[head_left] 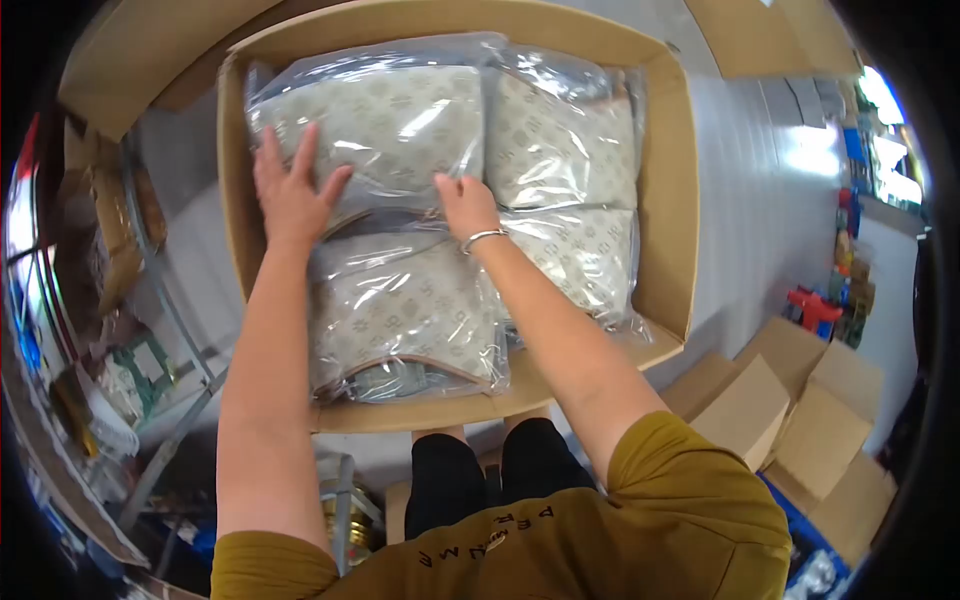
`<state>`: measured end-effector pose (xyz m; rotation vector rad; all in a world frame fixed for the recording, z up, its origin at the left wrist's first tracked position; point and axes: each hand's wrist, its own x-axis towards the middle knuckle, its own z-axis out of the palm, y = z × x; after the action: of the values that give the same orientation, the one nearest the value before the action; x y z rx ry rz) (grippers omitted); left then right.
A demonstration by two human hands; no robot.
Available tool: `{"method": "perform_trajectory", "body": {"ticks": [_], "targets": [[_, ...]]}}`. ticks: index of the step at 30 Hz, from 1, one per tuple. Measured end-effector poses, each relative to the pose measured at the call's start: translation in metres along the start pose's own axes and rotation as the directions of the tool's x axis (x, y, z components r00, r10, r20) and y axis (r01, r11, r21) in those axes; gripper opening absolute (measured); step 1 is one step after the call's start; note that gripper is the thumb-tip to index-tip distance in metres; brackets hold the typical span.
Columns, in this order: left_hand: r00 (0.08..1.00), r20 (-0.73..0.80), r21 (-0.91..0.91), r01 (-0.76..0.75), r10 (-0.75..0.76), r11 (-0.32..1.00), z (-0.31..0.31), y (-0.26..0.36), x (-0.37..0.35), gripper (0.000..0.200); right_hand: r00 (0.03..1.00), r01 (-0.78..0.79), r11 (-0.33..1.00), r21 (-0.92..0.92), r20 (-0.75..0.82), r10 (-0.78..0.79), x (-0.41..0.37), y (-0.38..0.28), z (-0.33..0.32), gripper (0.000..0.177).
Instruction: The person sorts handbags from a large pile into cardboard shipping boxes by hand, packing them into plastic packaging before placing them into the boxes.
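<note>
A large cardboard box (662, 190) holds several patterned beige handbags, each in a clear plastic sleeve. My left hand (292, 192) lies with fingers spread on the left side of the upper-left handbag (400, 115). At that bag's lower right edge, my right hand (468, 208) has its fingers curled together on the plastic; the fingertips are partly hidden. Below lies another wrapped handbag (405, 310) with a brown strap. On the right side sit an upper handbag (565, 140) and a lower handbag (575, 250), the latter partly behind my right forearm.
Opened cardboard boxes (800, 420) stand on the floor at the lower right. A metal frame (165, 280) runs along the left, with cluttered goods beside it. Another carton (770, 40) is at the top right. Grey floor (755, 190) stretches along the right.
</note>
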<state>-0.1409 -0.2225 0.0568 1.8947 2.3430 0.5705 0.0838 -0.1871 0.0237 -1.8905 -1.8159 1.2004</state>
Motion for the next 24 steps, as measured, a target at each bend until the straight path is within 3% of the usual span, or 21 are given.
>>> {"method": "perform_trajectory", "body": {"ticks": [1,2,4,6,8,9,11,12,14,15,16,17,19,22,24], "targets": [[1.000,-0.021,-0.032,-0.010,0.009,0.999,-0.003,0.000,-0.002,0.060,0.988,-0.051,0.985,0.165,-0.138,0.074,-0.003,0.001,-0.002,0.033],[0.999,-0.047,-0.058,-0.014,0.012,0.998,-0.007,-0.002,0.000,0.057,0.985,-0.061,0.981,0.185,-0.149,0.089,0.002,0.002,-0.003,0.033],[0.998,-0.054,-0.100,-0.024,0.019,0.995,-0.009,-0.003,0.006,0.053,0.983,-0.136,0.869,0.476,-0.041,0.176,0.014,0.002,-0.004,0.019],[0.998,-0.056,-0.139,-0.027,0.019,0.990,-0.007,-0.010,0.016,0.050,0.992,0.079,0.931,0.355,-0.117,-0.040,0.022,-0.014,0.001,0.013],[0.984,-0.161,-0.189,0.039,-0.070,0.981,-0.006,-0.020,0.026,0.048,0.950,0.204,0.931,0.302,-0.292,-0.113,0.018,-0.040,0.006,0.021],[0.970,-0.212,-0.222,0.071,-0.119,0.972,-0.003,-0.021,0.029,0.047,0.949,0.198,0.931,0.308,-0.299,-0.103,0.011,-0.048,0.001,0.021],[0.970,-0.209,-0.266,0.063,-0.122,0.962,-0.002,-0.013,0.026,0.047,0.898,0.314,0.916,0.250,-0.392,-0.201,-0.006,-0.062,-0.011,0.022],[0.968,-0.212,-0.312,0.065,-0.136,0.948,-0.003,-0.011,0.024,0.047,0.899,0.314,0.914,0.255,-0.389,-0.200,-0.005,-0.057,-0.014,0.022],[0.963,-0.217,-0.340,0.078,-0.158,0.937,0.002,-0.011,0.017,0.046,0.954,0.256,0.927,0.275,-0.228,-0.196,-0.005,-0.032,-0.015,0.021],[0.987,-0.134,-0.178,0.060,-0.085,0.982,0.012,-0.010,0.011,0.048,0.969,0.235,0.930,0.283,-0.140,-0.202,-0.006,-0.021,-0.015,0.021],[0.999,-0.038,-0.011,0.027,-0.028,1.000,0.016,-0.008,0.009,0.049,0.977,0.211,0.965,0.157,-0.055,-0.205,0.002,0.000,-0.010,0.021],[1.000,0.017,0.043,0.020,-0.021,0.999,0.016,0.002,0.012,0.052,0.979,0.199,0.980,0.025,0.026,-0.200,0.011,0.021,-0.011,0.022],[0.998,0.058,0.114,0.023,-0.029,0.993,0.002,0.002,0.015,0.056,0.994,0.009,0.962,0.272,0.104,-0.038,-0.001,0.025,-0.046,0.029],[0.992,0.113,0.237,0.035,-0.063,0.971,-0.032,0.009,0.024,0.064,0.970,0.224,0.955,0.195,-0.135,-0.200,-0.044,0.073,-0.112,0.051],[0.998,-0.056,0.271,0.018,-0.002,0.962,-0.078,0.007,0.009,0.071,0.952,0.066,0.977,-0.203,-0.280,-0.122,-0.090,0.108,-0.177,0.064]]}}
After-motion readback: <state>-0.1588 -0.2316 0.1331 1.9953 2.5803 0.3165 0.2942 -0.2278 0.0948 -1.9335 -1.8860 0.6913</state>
